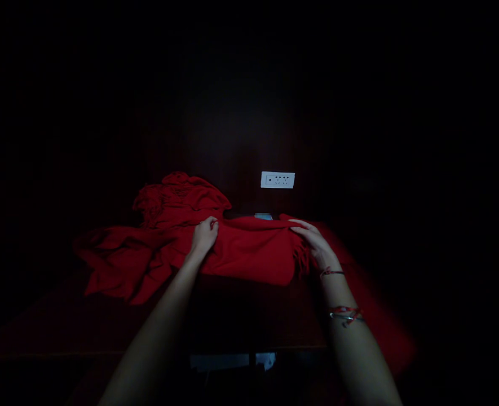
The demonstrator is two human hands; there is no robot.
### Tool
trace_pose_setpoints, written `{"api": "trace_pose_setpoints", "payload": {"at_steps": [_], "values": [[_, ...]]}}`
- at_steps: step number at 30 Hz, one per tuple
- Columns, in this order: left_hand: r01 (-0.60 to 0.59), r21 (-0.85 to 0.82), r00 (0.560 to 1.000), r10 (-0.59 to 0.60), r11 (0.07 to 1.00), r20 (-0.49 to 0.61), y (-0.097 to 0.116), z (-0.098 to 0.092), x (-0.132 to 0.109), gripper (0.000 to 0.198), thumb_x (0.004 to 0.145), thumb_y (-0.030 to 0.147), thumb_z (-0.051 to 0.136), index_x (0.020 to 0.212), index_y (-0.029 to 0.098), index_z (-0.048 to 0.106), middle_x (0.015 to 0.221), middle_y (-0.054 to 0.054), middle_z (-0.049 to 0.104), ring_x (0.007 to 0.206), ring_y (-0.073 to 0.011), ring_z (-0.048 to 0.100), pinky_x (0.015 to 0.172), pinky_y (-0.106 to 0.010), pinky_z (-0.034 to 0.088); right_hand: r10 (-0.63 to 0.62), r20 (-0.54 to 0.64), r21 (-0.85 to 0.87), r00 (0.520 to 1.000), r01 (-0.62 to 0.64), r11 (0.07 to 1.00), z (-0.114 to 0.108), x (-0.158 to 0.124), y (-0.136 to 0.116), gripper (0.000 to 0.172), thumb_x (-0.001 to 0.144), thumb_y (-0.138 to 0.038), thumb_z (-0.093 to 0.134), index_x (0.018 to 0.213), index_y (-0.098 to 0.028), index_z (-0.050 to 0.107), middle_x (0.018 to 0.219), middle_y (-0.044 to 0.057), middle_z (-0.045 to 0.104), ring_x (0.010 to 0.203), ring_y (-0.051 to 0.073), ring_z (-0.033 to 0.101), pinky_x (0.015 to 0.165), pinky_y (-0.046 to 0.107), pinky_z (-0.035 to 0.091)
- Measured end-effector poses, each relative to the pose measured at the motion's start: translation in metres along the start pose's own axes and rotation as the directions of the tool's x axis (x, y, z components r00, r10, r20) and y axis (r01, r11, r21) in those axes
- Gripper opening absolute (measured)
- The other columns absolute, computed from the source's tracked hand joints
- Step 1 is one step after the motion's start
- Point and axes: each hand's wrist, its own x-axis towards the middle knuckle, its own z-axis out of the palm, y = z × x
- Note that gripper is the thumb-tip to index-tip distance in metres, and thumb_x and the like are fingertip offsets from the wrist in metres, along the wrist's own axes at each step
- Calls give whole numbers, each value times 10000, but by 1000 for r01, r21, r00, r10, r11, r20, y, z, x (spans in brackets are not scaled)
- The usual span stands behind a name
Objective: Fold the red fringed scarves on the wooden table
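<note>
A red fringed scarf (253, 254) lies across the dark table, its near part spread fairly flat and its left part rumpled. My left hand (206, 234) is closed on the scarf's upper edge, near the middle. At the fringed right end, my right hand (312, 237) has its thumb and fingers around the edge of the cloth; part of the fingers is hidden by fabric. Behind the left hand, more red cloth with fringe is bunched in a heap (181, 194); whether it is the same piece I cannot tell.
A white wall socket (278, 180) sits on the dark wall behind the table. Below it, a small pale-blue item (263, 216) shows behind the scarf. More red fabric (376, 316) lies to the right of my right arm. The table's front edge (224, 352) runs across below; the surroundings are very dark.
</note>
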Motion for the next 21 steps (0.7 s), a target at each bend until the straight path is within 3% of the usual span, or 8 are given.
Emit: {"api": "trace_pose_setpoints", "payload": {"at_steps": [2, 4, 7, 10, 13, 17, 19, 21], "values": [[-106, 2, 988, 105, 994, 117, 2, 11, -3, 203, 771, 206, 385, 835, 155, 571, 829, -53, 618, 755, -159, 553, 678, -224, 376, 5, -148, -100, 989, -20, 995, -4, 4, 2, 349, 540, -196, 601, 887, -173, 582, 804, 48, 611, 735, 192, 566, 687, 342, 446], [-209, -27, 954, 210, 977, 212, 6, 19, -6, 232, 787, 224, 359, 821, 149, 577, 824, -50, 618, 760, -158, 553, 683, -223, 379, -149, -197, -292, 969, 87, 953, 2, 4, 3, 375, 533, -189, 613, 904, -160, 578, 893, 69, 579, 833, 208, 535, 765, 370, 411], [-325, -154, 895, 356, 933, 269, 19, 21, -14, 271, 803, 270, 340, 781, 147, 582, 784, -30, 617, 735, -141, 550, 673, -208, 384, -413, 102, -516, 905, 403, 756, 27, -3, 5, 422, 589, -278, 615, 991, -166, 551, 1026, 88, 520, 970, 209, 465, 862, 363, 344], [-434, -298, 819, 511, 850, 263, 37, 16, -22, 285, 813, 299, 338, 779, 149, 578, 781, -11, 611, 730, -123, 540, 680, -193, 383, -459, 421, -469, 782, 621, 628, 57, -18, 7, 508, 649, -351, 583, 1111, -174, 469, 1110, 90, 485, 1016, 191, 434, 867, 330, 340], [-503, -352, 766, 596, 789, 240, 51, 11, -27, 279, 821, 311, 341, 788, 154, 569, 780, -2, 606, 730, -113, 534, 680, -186, 384, -429, 520, -457, 739, 665, 591, 71, -27, 8, 315, 720, -334, 512, 981, -162, 553, 941, 68, 582, 853, 167, 515, 771, 300, 390], [-559, -179, 769, 587, 810, 252, 48, 6, -26, 237, 820, 290, 351, 818, 168, 554, 817, -11, 596, 774, -122, 530, 710, -198, 383, -439, 338, -473, 832, 554, 685, 56, -18, 3, 210, 746, -310, 455, 768, -167, 608, 726, 27, 619, 678, 144, 541, 657, 262, 404], [-539, 38, 817, 512, 841, 263, 37, 5, -23, 207, 811, 259, 360, 861, 174, 541, 857, -28, 587, 796, -143, 529, 713, -224, 386, -485, 100, -421, 869, 479, 770, 35, -7, -1, 230, 720, -338, 468, 762, -158, 606, 741, 33, 619, 705, 154, 543, 666, 264, 401], [-466, 247, 879, 412, 850, 241, 26, 3, -19, 198, 799, 223, 363, 902, 176, 525, 887, -49, 578, 802, -164, 532, 699, -246, 391, -478, -178, -369, 860, 392, 843, 10, 3, -3, 269, 704, -355, 453, 756, -136, 599, 741, 51, 608, 715, 169, 538, 669, 279, 402]]}}
